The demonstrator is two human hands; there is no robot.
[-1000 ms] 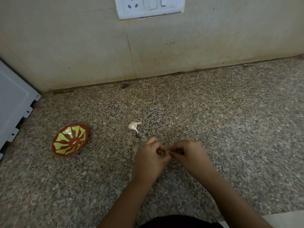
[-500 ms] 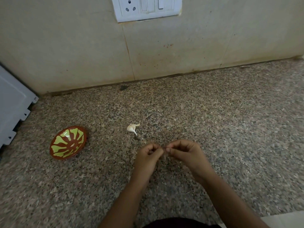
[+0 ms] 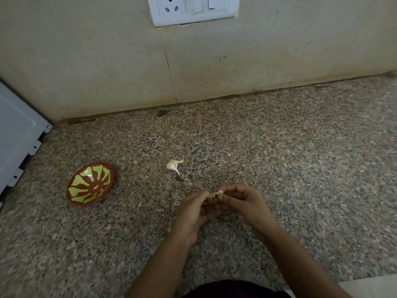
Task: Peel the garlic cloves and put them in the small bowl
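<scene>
A: Head view first: where is the garlic found?

B: One garlic clove is held above the countertop, low in the middle of the frame, between the two hands. Only a small pale part of it is seen; the rest is hidden by fingers.

A: How are the hands set?

B: They are brought together, fingertip to fingertip. The clove is pinched by the thumb and forefinger of the right hand, and its near end is nipped by the curled fingertips of the left hand. The grip is judged to be a peeling one: the clove is steadied on one side so that the skin can be pulled from the other. Whether any skin is already lifted cannot be told.

A: What else is to be dealt with?

B: A second clove, its papery skin apparently on, is seen lying on the countertop just beyond the hands. It is presumably placed there to be within easy reach for the next turn. The small bowl is set to the left, well apart from the hands. Nothing pale is seen inside it, so the task is judged to be at an early stage.

A: And the surroundings?

B: The speckled countertop is backed by a beige wall, on which a white switch plate is mounted at the top edge. A white appliance panel is seen at the far left, beyond the bowl.
</scene>
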